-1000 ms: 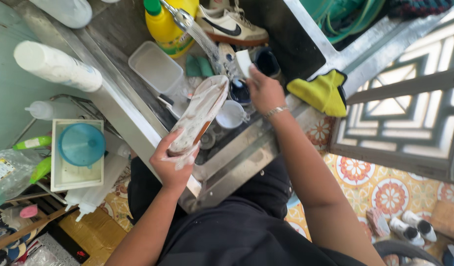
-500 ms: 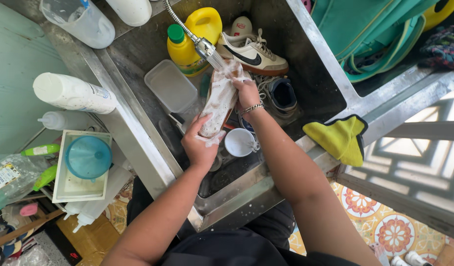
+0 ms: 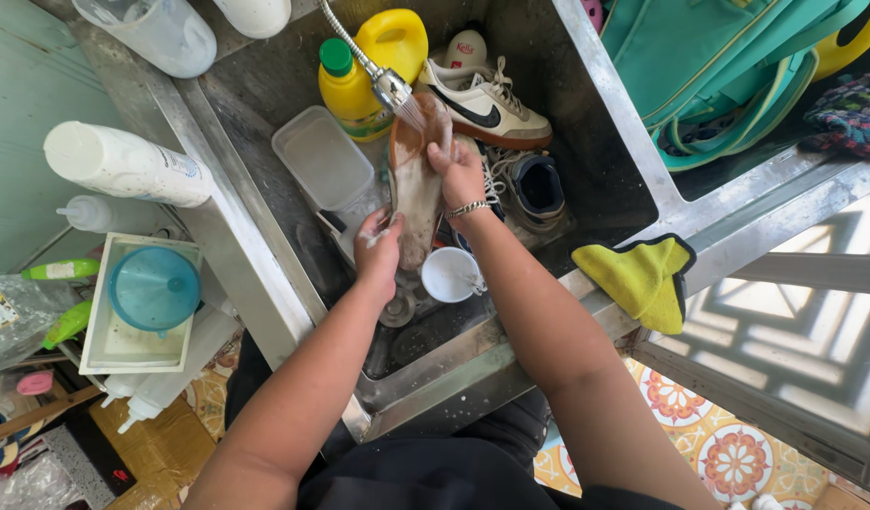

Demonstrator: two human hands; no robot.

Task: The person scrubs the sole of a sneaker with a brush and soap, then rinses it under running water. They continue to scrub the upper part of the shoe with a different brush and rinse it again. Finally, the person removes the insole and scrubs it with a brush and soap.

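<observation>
A shoe (image 3: 414, 179) is held sole-up in the steel sink (image 3: 586, 104), its brownish sole under the spraying faucet head (image 3: 391, 87). My left hand (image 3: 378, 250) grips its near end. My right hand (image 3: 460, 173), with a bracelet on the wrist, presses on the sole near the far end. A white sneaker with a dark mark (image 3: 482, 99) and a dark shoe (image 3: 534, 189) lie in the sink behind my right hand.
A yellow jug (image 3: 392, 42), a yellow bottle with green cap (image 3: 345, 90), a clear plastic tub (image 3: 323, 161) and a small white cup (image 3: 451, 274) sit in the sink. A yellow cloth (image 3: 642, 279) lies on the rim. Bottles and a blue funnel (image 3: 153, 288) stand left; a teal bag (image 3: 709, 66) right.
The shoe has been turned sole-up and moved further under the running faucet. My right hand now rubs the sole. The view has shifted closer over the sink.
</observation>
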